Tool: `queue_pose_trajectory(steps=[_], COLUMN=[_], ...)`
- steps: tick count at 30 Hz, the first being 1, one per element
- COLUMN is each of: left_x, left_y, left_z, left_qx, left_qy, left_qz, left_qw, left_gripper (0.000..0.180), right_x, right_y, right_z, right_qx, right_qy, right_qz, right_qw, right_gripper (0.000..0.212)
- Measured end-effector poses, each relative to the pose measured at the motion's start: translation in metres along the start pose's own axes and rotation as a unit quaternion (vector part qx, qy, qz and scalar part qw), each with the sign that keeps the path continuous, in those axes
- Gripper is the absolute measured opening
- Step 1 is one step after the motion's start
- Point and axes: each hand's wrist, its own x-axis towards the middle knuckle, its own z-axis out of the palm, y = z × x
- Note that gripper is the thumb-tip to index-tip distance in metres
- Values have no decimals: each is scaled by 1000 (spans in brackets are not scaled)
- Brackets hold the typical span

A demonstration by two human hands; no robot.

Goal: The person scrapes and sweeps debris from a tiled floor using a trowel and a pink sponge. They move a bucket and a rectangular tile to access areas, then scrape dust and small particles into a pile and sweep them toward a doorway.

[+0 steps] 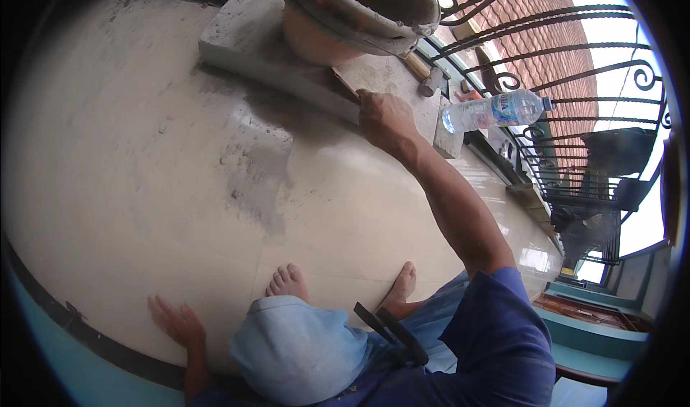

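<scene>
My right hand (387, 121) is stretched out ahead and closed round the handle of a trowel (344, 85); my fingers hide most of the handle. The trowel's thin, flat blade meets the long edge of a grey, cement-covered block (251, 63). A large mortar-smeared bucket (316, 34) stands on that block, just beyond the blade. Low on the left, my left hand (177, 323) has its fingers spread, empty, close over the pale tiled floor (345, 213); whether it touches the tiles I cannot tell.
Wet grey cement (259, 180) smears the tiles in front of the block. A clear water bottle (496, 112) and a hammer (431, 82) lie to the right of my hand. Beyond them runs a black iron railing (546, 55). My bare foot (288, 282) is on the floor nearby.
</scene>
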Motion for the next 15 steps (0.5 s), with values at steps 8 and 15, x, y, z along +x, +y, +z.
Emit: queue_pose_trajectory(steps=[8,15], left_x=[-3,38], left_y=[0,23], left_z=[-2,-15], left_qx=[10,-62], left_qy=[-12,-27], left_qz=[-17,-17], left_qw=[1000,998], left_gripper=[74,69], right_x=[-20,-32], right_y=[32,88], right_z=[-27,-49], right_qx=[-39,19], right_qy=[7,8], right_qz=[20,-25], right_qw=[999,999], right_gripper=[33,26])
